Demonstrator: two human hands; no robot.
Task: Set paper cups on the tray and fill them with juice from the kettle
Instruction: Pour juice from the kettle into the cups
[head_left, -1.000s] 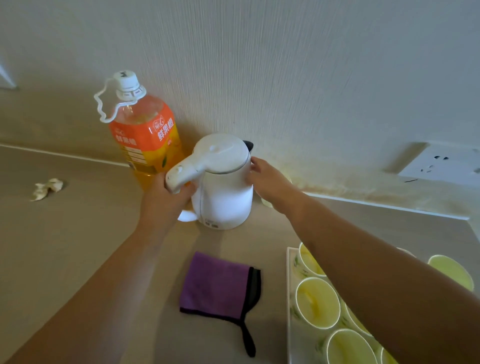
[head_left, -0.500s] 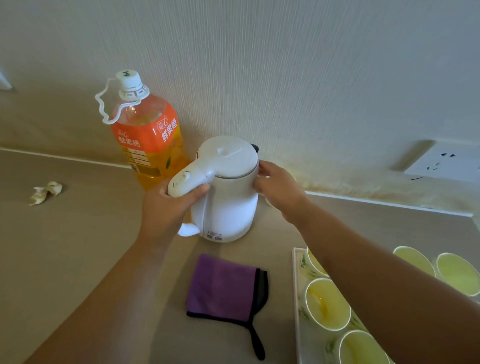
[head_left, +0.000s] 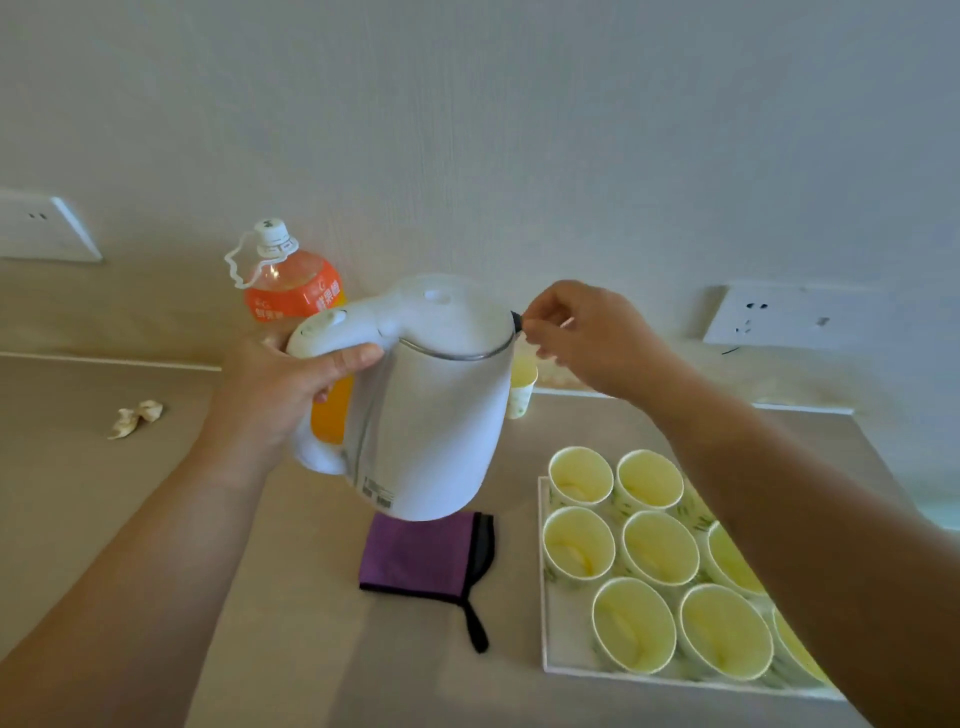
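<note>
The white kettle (head_left: 431, 410) hangs in the air above the counter, its lid closed. My left hand (head_left: 283, 384) grips its handle. My right hand (head_left: 582, 338) is at the black spout on the kettle's right side, fingertips pinched close to it. Several paper cups (head_left: 660, 548) stand upright on the white tray (head_left: 561, 665) at the lower right; a little juice shows in some. My right forearm covers the tray's right part. One more paper cup (head_left: 522, 384) stands by the wall, behind the kettle.
An orange juice bottle (head_left: 291, 291) stands behind the kettle near the wall. A folded purple cloth (head_left: 426, 556) lies on the counter below the kettle. Crumpled paper (head_left: 135, 418) lies at the left. Wall sockets (head_left: 779, 317) sit at left and right.
My left hand has lifted the kettle off the counter and carried it toward me. My right hand moved from the kettle's side up to the spout. More of the tray is in view.
</note>
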